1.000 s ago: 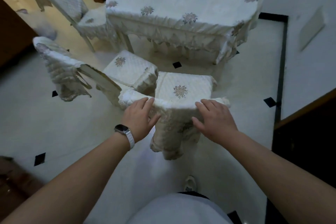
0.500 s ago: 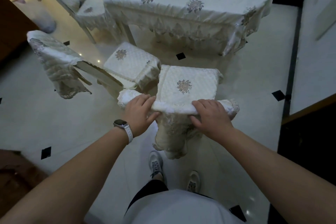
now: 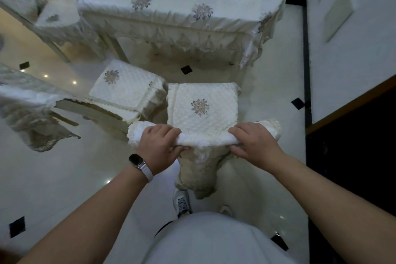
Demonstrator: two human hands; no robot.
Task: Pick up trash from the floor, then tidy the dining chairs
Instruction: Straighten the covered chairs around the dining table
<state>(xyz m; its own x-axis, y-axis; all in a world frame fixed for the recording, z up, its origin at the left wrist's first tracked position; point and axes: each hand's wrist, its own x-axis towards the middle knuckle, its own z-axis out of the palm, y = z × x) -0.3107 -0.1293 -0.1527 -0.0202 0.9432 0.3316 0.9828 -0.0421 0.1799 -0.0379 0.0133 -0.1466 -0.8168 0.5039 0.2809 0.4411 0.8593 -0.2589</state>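
Note:
A dining chair (image 3: pixel 202 106) with a cream quilted seat cover stands right in front of me, its seat facing the table. My left hand (image 3: pixel 159 146), with a watch on the wrist, grips the left part of the chair's padded top rail. My right hand (image 3: pixel 254 142) grips the right part of the same rail. A second covered chair (image 3: pixel 126 90) stands just left of it, angled, with its back (image 3: pixel 27 109) toward the left. The dining table (image 3: pixel 177 0) under a white flowered cloth lies beyond both chairs.
A third covered chair (image 3: pixel 54 19) stands at the table's far left end. A white wall (image 3: pixel 353 28) runs along the right, with a dark wooden cabinet (image 3: pixel 353 146) nearer me. The pale tiled floor (image 3: pixel 64 178) has small black insets. My shoes (image 3: pixel 182 201) are below the chair back.
Both hands have closed tighter round the chair's top rail. The chair and I have moved closer to the table.

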